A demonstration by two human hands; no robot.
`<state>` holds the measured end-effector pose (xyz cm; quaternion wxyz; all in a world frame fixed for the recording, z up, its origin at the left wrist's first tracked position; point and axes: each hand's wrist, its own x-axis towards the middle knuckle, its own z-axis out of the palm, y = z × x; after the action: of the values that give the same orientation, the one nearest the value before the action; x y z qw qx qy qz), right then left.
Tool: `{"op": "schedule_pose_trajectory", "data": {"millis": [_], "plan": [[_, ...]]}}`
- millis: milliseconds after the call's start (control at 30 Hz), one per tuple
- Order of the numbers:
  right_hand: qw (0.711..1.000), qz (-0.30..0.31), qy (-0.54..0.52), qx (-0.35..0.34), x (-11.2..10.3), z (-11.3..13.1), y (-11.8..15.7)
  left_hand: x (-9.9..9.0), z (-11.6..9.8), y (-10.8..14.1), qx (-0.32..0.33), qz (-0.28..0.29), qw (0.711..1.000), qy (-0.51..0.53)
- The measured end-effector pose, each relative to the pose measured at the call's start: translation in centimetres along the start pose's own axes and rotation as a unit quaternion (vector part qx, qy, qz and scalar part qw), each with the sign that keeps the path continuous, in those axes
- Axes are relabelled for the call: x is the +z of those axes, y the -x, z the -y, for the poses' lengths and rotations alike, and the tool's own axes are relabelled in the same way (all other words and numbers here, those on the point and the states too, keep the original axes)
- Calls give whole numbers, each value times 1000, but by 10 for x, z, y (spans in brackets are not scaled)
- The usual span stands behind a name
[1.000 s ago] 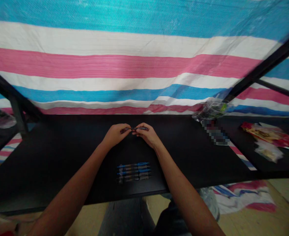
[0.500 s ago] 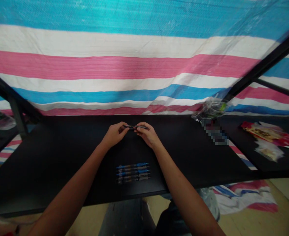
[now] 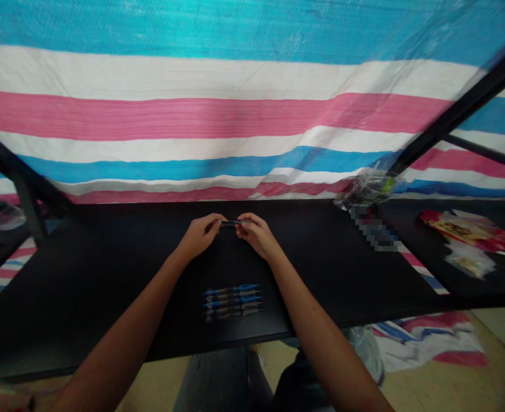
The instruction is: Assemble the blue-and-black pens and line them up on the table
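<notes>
Between my two hands a dark pen lies level above the far middle of the black table. My left hand pinches its left end with thumb and fingers. At the other end, the closed fingers of my right hand grip it and partly cover it. Closer to me, several pens are lined up side by side on the table, some with blue parts and some with dark or grey parts. Whether the held pen is whole or in parts is too small to tell.
A crumpled clear plastic bag sits at the table's back right, beside a pixelated object. On the adjoining right table lie a red package and a small clear bag. Striped sheeting hangs behind, between black frame bars.
The pen between my hands has shifted slightly, with less of it showing past my right fingers. Both hands stay in nearly the same place. The row of pens is unchanged.
</notes>
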<state>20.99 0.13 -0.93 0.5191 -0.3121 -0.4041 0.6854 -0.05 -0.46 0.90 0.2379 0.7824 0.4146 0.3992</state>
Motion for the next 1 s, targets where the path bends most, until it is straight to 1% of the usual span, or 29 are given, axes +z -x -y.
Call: {"op": "schedule_pose_trajectory", "data": {"millis": [200, 400, 533, 700, 767, 900, 1000], "plan": [[999, -10, -32, -9, 0, 3, 1, 0, 4, 0, 44, -39, 998, -10], [999, -26, -37, 6, -1, 5, 1, 0, 0, 0, 82, -38, 996, -21], [1000, -14, -17, 10, -2, 5, 1, -1, -4, 0, 53, -45, 998, -8], [997, 50, 30, 58, 4, 6, 5, -2, 1, -1, -9, -37, 999, -26], [995, 64, 41, 68, 7, 6, 7, -1, 5, -1, -23, -31, 999, -29], [995, 62, 45, 68, 8, 6, 7, 2, 7, -1, -43, -21, 999, -12], [997, 38, 38, 51, 5, 5, 5, 4, 5, -1, -56, -18, 998, 5]]}}
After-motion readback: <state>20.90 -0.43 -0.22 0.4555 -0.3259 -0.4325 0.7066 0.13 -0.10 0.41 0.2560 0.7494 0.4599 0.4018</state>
